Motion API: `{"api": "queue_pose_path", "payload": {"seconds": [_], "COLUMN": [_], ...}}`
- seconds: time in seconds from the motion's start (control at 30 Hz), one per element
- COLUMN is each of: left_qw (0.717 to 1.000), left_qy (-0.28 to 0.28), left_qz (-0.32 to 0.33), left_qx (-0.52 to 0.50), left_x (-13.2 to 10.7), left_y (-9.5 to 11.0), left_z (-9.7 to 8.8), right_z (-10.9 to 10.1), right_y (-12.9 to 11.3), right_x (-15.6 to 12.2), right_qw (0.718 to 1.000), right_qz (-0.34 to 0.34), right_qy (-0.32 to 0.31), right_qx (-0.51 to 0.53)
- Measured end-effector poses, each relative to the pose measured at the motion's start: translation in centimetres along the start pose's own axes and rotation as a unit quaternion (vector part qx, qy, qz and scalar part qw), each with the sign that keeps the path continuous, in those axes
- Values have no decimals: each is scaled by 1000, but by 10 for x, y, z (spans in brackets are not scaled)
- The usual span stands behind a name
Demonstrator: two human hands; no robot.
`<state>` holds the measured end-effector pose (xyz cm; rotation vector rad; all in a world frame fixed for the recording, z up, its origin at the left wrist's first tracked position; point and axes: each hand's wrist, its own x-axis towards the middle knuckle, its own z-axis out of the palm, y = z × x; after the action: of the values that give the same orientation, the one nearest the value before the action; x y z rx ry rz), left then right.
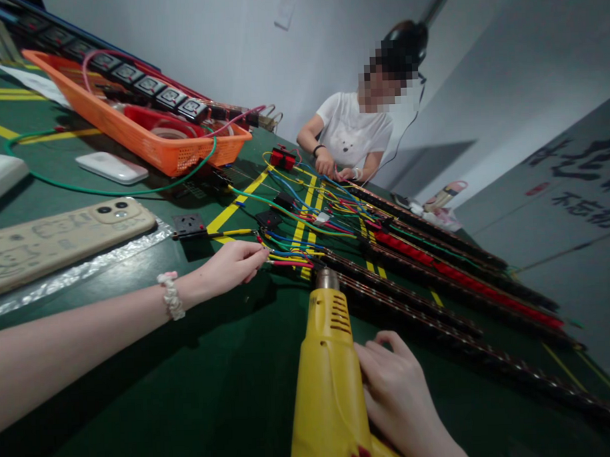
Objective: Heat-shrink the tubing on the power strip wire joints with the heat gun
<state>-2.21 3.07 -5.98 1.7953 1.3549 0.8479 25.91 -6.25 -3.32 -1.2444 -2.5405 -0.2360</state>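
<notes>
My right hand is wrapped round the grip of a yellow heat gun. Its metal nozzle points away from me, toward the wire ends at the near black strips. Left of the nozzle, my left hand is closed on a bundle of coloured wires, among them red, yellow, blue and green ones. The wires run to the end of a long dark strip with copper-coloured rails. Just beyond my left hand lies a black socket module with a yellow wire.
An orange basket with strips and a red tape roll stands at the back left. Nearer are a phone on a plastic bag and a white case. Across the green table, a person handles wires. Red and dark strips extend right.
</notes>
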Motion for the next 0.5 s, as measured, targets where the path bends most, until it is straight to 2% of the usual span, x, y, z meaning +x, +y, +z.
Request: {"api": "queue_pose_path", "payload": {"seconds": [0.17,0.5], "left_qw": [1000,1000], "left_qy": [-5,6], "left_qz": [-2,13], "left_qx": [-6,7], "left_x": [0,1], "left_y": [0,-3], "left_z": [1,1], "right_z": [4,11], "right_y": [-1,-19], "right_x": [5,32], "right_qw": [1000,997], "right_qz": [-22,-75], "right_qy": [14,1], "right_qx": [-3,-13]}}
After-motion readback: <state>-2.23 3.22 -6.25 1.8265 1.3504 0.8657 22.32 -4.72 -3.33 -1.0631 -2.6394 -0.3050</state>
